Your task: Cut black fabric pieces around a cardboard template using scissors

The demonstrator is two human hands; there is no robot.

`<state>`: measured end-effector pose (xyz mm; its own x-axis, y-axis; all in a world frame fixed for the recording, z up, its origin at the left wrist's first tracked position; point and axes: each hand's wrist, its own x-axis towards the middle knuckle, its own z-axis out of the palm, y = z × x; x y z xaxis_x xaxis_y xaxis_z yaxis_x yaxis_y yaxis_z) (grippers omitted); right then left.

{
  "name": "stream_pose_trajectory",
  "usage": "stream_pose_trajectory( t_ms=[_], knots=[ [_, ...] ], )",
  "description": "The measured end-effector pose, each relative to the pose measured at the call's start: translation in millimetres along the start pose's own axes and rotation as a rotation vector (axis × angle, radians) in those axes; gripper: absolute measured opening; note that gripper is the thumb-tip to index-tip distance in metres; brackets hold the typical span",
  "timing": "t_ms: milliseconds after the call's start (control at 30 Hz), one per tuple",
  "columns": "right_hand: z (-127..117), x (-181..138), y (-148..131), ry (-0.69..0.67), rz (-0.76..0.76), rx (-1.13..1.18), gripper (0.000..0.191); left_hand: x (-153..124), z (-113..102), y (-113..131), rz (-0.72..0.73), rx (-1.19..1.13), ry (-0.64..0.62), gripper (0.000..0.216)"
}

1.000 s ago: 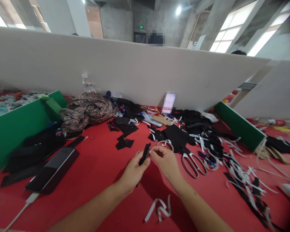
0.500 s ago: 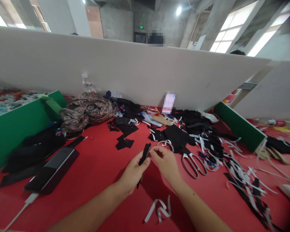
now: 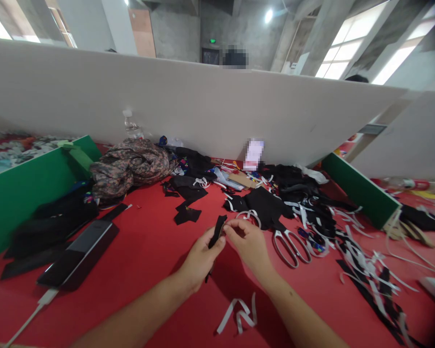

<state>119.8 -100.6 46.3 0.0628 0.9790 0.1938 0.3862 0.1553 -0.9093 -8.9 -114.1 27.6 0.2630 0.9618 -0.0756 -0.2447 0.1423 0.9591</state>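
My left hand (image 3: 199, 258) is closed around a narrow strip of black fabric (image 3: 217, 230) that sticks up from between thumb and fingers. My right hand (image 3: 250, 241) pinches the upper part of the same strip, its fingertips meeting the left thumb. Both hands hover just above the red table (image 3: 148, 251). Large silver scissors (image 3: 289, 245) lie just right of my right hand. A curl of white strips (image 3: 239, 313) lies on the table between my forearms.
A black phone (image 3: 78, 253) with a white cable lies at the left. Black fabric scraps (image 3: 264, 205) and several white strips (image 3: 362, 270) litter the right. A patterned garment (image 3: 130, 164) sits at the back, green dividers (image 3: 29, 188) at both sides, a white partition (image 3: 203, 106) behind.
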Motion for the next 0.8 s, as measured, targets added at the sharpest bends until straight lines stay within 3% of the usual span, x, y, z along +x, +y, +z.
stream_pose_trajectory(
  t_ms=[533, 800],
  knots=[
    [2.2, -2.4, -1.0, 0.021, -0.012, -0.067, 0.012, -1.2, -0.8, -1.6, 0.023, 0.06, -0.015, 0.037],
    [3.4, -3.7, 2.5, 0.033, -0.038, -0.081, 0.012, -1.2, 0.5, -2.9, -0.02, -0.053, -0.018, 0.037]
  ],
)
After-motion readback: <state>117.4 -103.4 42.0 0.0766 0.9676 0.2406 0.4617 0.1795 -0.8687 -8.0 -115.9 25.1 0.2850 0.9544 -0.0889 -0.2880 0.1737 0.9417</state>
